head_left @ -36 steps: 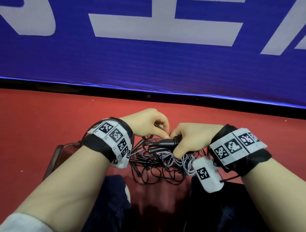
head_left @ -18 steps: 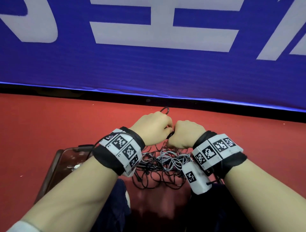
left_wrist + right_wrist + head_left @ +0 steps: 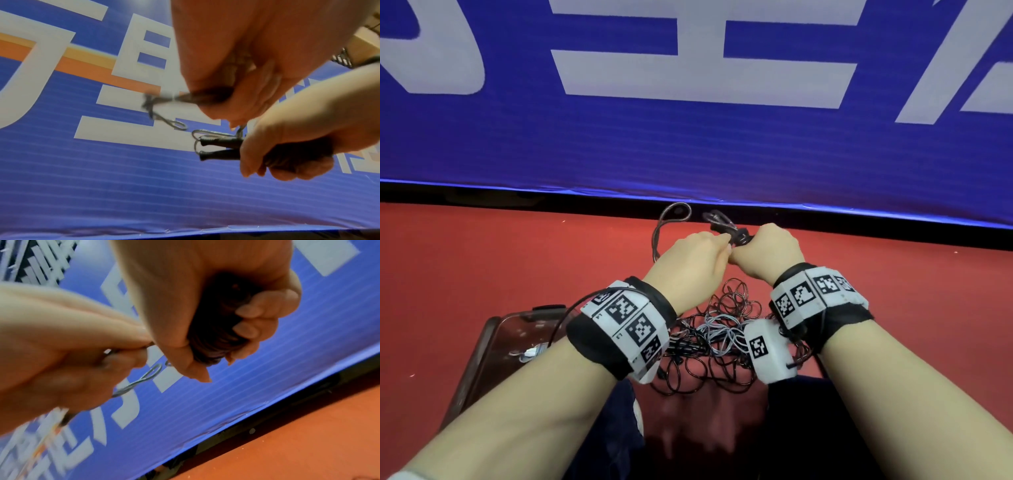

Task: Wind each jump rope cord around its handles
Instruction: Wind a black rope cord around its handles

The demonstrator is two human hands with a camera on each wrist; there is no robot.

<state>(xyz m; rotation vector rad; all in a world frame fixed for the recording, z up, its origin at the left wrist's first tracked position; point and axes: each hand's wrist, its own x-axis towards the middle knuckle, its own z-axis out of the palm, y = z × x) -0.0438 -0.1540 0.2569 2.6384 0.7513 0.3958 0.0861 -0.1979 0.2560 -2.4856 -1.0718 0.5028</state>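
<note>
Tray (image 3: pixel 482 346), dark and shallow, sits at the lower left of the head view; something small and pale lies in it, too unclear to name, so whether any finished rope is there cannot be told. Right of it, at centre, the left hand (image 3: pixel 690 265) pinches a length of cord (image 3: pixel 666 222), which loops up above the knuckles. In the left wrist view the same pinched cord (image 3: pixel 164 120) shows blurred at mid-frame, running across to the handles (image 3: pixel 221 148), which stick out side by side from the fist. The right hand (image 3: pixel 770 251), touching the left, is curled tight round both handles together; in the right wrist view dark turns of cord seem to lie under its fingers (image 3: pixel 255 331). By my reading, this rope is partly wound and its loose end is not yet wrapped in. Below the hands, at lower centre, a pile (image 3: pixel 709 339) of black and grey cords lies tangled on the red floor (image 3: pixel 482 260), so most of the task looks left to do.
</note>
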